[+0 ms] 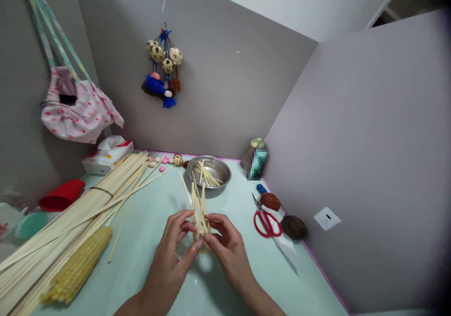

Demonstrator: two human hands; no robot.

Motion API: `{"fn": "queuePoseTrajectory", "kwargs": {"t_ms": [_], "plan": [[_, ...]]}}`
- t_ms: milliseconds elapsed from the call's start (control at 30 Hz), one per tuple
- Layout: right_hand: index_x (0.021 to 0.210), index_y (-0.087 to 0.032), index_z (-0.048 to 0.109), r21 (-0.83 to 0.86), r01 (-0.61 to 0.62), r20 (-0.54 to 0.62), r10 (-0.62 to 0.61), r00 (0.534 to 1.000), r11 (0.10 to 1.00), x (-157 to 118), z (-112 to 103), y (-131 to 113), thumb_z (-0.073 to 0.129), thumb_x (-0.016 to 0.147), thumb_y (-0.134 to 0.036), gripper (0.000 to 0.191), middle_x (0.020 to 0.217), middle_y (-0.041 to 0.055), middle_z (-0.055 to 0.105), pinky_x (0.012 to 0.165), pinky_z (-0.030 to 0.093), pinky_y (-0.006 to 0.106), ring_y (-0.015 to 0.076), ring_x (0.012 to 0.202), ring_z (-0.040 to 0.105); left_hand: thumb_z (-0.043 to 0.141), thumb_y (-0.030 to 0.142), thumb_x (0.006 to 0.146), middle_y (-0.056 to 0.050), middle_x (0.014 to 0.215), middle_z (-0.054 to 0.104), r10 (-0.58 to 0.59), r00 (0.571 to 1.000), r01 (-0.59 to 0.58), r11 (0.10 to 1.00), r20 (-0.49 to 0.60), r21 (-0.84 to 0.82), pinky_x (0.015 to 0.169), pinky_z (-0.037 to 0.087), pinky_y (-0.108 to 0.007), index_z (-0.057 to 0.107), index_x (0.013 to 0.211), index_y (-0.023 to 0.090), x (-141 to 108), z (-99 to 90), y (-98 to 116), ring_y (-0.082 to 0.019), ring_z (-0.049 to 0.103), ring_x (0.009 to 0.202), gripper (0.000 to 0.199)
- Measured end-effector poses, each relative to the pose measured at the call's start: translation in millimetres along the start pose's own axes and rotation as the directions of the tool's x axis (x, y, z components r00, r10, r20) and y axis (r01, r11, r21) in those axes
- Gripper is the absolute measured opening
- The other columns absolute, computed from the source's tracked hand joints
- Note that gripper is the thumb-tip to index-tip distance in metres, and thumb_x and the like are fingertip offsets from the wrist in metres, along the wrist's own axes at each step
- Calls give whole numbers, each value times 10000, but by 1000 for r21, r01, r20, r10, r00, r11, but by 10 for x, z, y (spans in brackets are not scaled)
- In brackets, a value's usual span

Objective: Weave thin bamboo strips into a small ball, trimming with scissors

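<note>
Two half-closed hands, the left hand [173, 248] and right hand [228, 249], pinch a small woven piece of pale strips [201, 216] between them. It is over the surface [151, 217], in front of the metal bowl [226, 175].

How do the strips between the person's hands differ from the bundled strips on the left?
The held strips look short; the bundled strips are much longer. The held strips stand roughly upright; the bundled strips lie down, a brown band across them. Both are pale in colour.
</note>
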State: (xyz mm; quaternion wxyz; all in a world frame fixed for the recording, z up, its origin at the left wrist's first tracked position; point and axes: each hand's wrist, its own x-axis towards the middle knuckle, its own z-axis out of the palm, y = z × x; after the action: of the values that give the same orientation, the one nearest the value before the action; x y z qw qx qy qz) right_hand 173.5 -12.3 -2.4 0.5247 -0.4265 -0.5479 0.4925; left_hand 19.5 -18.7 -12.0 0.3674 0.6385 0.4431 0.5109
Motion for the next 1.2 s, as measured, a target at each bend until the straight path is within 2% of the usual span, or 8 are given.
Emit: {"fn": "queuePoseTrajectory", "kwargs": {"t_ms": [133,300,433,633,733,833,1033,1200], "plan": [[903,-210,634,93,-7,-21,9,1000,996,27,-5,-24,744,773,-269,180,956,28,584,762,532,271,205,982,595,624,277,886,-42,1332,437,75,994,-84,989,74,123,1074,434,-457,525,1181,368,4,-44,49,-268,455,1303,324],[855,-205,638,67,17,-27,-15,1000,998,38,-15,-16,739,780,-271,143,938,19,555,755,521,257,184,936,580,606,212,890,-48,1375,395,127,983,-154,963,134,219,1093,419,-471,477,1234,384,-19,-43,39,-266,421,1347,405],[862,-206,637,42,43,-58,-41,997,998,35,-42,-17,729,794,-284,138,938,18,548,750,518,249,175,917,570,653,233,853,-87,1391,388,95,994,-106,951,51,290,1074,420,-527,429,1297,343,-28,-25,8,-306,415,1350,509],[1026,-235,637,131,32,76,-42,996,991,28,-30,-66,773,760,-301,306,1094,44,531,857,541,326,234,1076,583,713,319,799,-55,1139,616,-74,997,74,996,-5,40,1011,471,-508,558,1105,281,49,-73,47,-296,605,1139,345],[1111,-260,626,186,34,140,-60,988,982,28,-17,-84,815,718,-254,437,1200,56,496,956,517,397,270,1177,549,742,305,760,-32,1069,649,-165,986,158,973,-33,-167,972,517,-453,572,1009,254,82,-94,74,-273,650,1077,305],[1103,-261,635,186,31,129,-56,990,982,37,-26,-80,812,723,-249,420,1180,56,498,940,533,410,274,1172,550,745,285,757,-14,1041,636,-210,978,200,938,-7,-284,922,557,-413,559,989,252,92,-97,90,-247,666,1037,299],[1078,-263,646,156,-13,141,-9,990,988,47,-67,-67,798,737,-256,374,1111,36,521,792,564,327,223,1009,624,734,271,774,-8,1060,609,-223,974,220,927,24,-302,923,561,-409,553,1005,257,100,-94,109,-237,656,1051,294],[1041,-247,659,149,-10,146,-12,989,989,48,-80,-112,775,762,-271,303,1070,27,531,777,555,301,209,968,642,736,280,783,-4,1083,607,-187,982,185,947,15,-262,923,563,-383,585,1039,279,89,-107,92,-236,626,1095,297]]}}
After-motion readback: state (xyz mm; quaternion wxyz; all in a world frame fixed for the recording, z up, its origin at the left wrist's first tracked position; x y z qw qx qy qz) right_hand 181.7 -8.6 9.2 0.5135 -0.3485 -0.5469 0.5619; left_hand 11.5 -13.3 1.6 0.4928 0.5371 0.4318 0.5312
